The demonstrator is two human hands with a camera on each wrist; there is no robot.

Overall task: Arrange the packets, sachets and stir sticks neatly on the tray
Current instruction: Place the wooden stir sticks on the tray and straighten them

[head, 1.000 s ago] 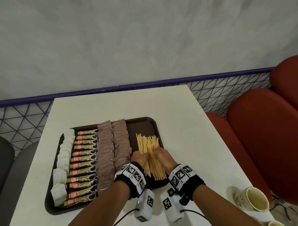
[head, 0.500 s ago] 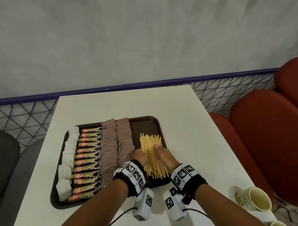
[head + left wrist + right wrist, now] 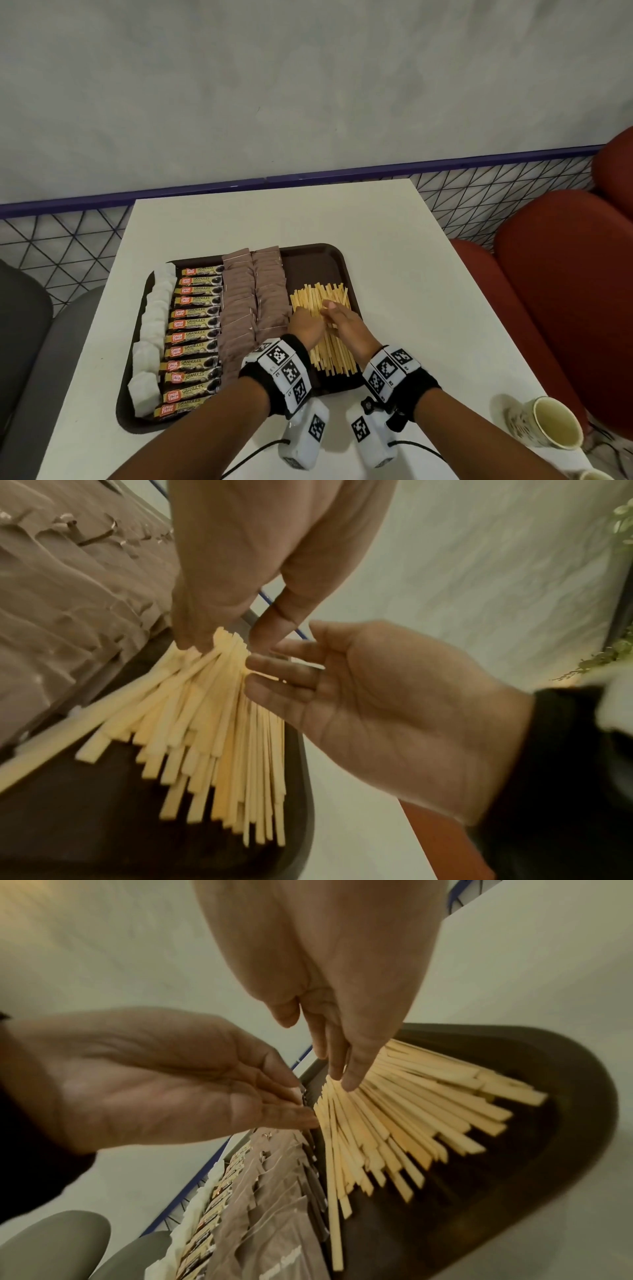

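Note:
A dark brown tray (image 3: 318, 260) holds a column of white sachets (image 3: 152, 329), a column of coffee granule packets (image 3: 197, 323), two columns of brown sachets (image 3: 239, 308) and, at the right, a fanned pile of wooden stir sticks (image 3: 329, 356). Both hands are over the sticks. My left hand (image 3: 308, 323) lies at the pile's left edge, its straight fingers (image 3: 287, 1118) touching the stick ends. My right hand (image 3: 337, 315) comes from the right, and its straight fingertips (image 3: 349, 1083) press on the sticks (image 3: 394, 1118). Neither hand grips anything.
The tray sits on a white table (image 3: 274, 216). A paper cup (image 3: 548, 426) stands near the table's front right corner, with a second cup rim (image 3: 594, 474) at the frame edge. Red seats (image 3: 565, 291) are on the right, a grey chair (image 3: 20, 325) on the left.
Both hands have stayed on the stick pile. Their fingertips have drawn closer together over its middle, and the sticks have shifted slightly.

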